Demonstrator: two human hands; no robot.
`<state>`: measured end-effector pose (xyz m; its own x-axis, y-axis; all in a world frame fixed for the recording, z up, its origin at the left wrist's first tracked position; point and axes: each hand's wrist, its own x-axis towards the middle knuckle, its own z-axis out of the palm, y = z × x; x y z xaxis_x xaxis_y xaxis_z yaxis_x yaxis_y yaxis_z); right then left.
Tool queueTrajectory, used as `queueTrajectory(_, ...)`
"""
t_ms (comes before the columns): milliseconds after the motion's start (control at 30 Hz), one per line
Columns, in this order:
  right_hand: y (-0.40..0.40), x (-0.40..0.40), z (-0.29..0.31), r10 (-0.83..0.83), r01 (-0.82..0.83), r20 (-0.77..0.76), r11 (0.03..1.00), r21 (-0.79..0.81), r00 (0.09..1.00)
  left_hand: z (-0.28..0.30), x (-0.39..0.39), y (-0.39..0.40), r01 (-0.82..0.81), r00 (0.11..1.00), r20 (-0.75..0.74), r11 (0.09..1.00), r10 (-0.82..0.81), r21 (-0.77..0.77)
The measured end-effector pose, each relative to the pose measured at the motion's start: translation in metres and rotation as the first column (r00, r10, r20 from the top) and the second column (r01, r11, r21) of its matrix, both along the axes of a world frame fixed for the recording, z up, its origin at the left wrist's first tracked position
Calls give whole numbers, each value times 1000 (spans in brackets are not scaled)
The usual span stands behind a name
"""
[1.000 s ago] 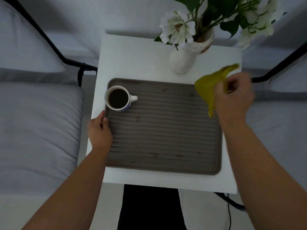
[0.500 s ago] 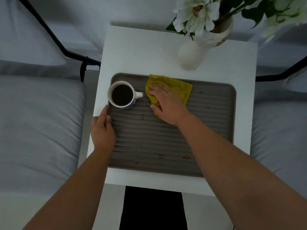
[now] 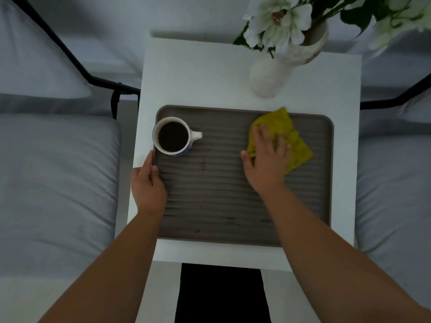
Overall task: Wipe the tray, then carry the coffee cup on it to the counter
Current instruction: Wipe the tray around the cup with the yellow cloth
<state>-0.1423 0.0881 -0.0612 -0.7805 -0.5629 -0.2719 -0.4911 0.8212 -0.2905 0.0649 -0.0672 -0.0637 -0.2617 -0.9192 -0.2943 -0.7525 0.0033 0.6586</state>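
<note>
Dim, flat light — soft focus, wide-angle bowing at edges.

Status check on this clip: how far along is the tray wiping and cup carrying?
Nothing is finished yet. In hand: the right hand presses the yellow cloth on the far right of the tray, the left hand steadying its left rim. Left: dark specks show on the near ribs, and the coffee cup sits on the tray, not yet carried.

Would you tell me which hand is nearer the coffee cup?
Left. The left hand rests on the tray edge just beside the coffee cup; the right hand presses the yellow cloth across the tray.
</note>
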Motion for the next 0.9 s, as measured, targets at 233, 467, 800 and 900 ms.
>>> queueTrajectory(233,-42,47,-3,326,-332,-76,938,-97,942,4,-3,2,-13,1000,0,1000,13,11)
queueTrajectory(467,41,-16,-3,165,-183,-150,976,-116,975,4,-1,0,-6,999,-37,999,8,43)
queueTrajectory(800,5,45,8,-14,2,-159,997,-75,987,4,0,-1,11,999,-33,999,-10,42)
queueTrajectory(900,-49,88,10,136,-145,-92,985,-95,986,4,-1,-2,5,1000,-20,999,-4,45)
